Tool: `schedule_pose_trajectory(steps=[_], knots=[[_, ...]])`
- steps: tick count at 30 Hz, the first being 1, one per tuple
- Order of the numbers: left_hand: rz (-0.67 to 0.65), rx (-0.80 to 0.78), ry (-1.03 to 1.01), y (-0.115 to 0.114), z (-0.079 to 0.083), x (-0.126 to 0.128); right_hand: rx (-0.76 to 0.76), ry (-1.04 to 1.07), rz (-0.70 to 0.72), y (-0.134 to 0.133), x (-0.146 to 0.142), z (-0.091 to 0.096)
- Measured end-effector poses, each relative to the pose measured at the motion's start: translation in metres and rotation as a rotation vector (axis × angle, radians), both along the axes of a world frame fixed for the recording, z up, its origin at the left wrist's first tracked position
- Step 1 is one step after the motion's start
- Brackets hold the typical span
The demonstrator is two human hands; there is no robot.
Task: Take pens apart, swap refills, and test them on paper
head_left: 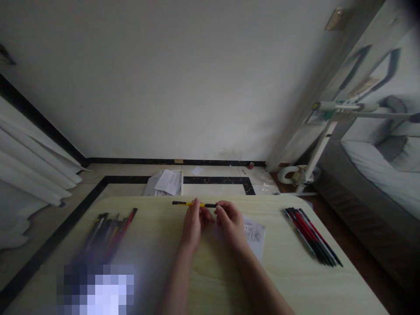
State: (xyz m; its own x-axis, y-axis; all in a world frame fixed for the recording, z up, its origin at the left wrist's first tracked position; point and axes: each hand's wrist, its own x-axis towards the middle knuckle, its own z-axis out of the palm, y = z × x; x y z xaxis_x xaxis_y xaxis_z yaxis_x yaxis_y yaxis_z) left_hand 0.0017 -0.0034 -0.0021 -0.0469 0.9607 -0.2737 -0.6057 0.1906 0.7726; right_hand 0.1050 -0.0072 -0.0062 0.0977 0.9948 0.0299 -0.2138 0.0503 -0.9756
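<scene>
A yellow and black pen (pixel 189 204) lies level between my two hands, above the far part of the table. My left hand (pixel 194 221) is closed around its yellow barrel. At the pen's right end, the fingers of my right hand (pixel 231 218) pinch the black tip or cap; I cannot tell which. Under my right hand rests a sheet of paper (pixel 256 236) with dark scribbles. A bundle of red, black and grey pens (pixel 310 236) lies on the right side of the table. Another group of pens (pixel 110 232) lies at the left, partly blurred by glare.
The pale wooden table (pixel 157 262) has rounded far corners. Beyond it, papers (pixel 169 181) lie on a box on the floor by the wall. White exercise equipment (pixel 318 153) and a grey sofa (pixel 357 188) stand to the right. A white curtain (pixel 29 175) hangs at the left.
</scene>
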Motion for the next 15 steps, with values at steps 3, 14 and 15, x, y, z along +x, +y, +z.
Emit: schedule_pose_trajectory(steps=[3, 14, 15], knots=[[-0.036, 0.064, 0.001, 0.0000, -0.0013, 0.0000, -0.013, 0.019, -0.003, 0.0007, 0.0009, -0.0006], [-0.039, 0.059, 0.003, 0.0017, -0.0016, -0.0001, -0.025, 0.003, -0.002, 0.0000, -0.0006, 0.0002], [-0.036, 0.060, 0.004, 0.0016, -0.0020, -0.0001, -0.026, 0.000, -0.004, -0.0001, -0.0007, 0.0003]])
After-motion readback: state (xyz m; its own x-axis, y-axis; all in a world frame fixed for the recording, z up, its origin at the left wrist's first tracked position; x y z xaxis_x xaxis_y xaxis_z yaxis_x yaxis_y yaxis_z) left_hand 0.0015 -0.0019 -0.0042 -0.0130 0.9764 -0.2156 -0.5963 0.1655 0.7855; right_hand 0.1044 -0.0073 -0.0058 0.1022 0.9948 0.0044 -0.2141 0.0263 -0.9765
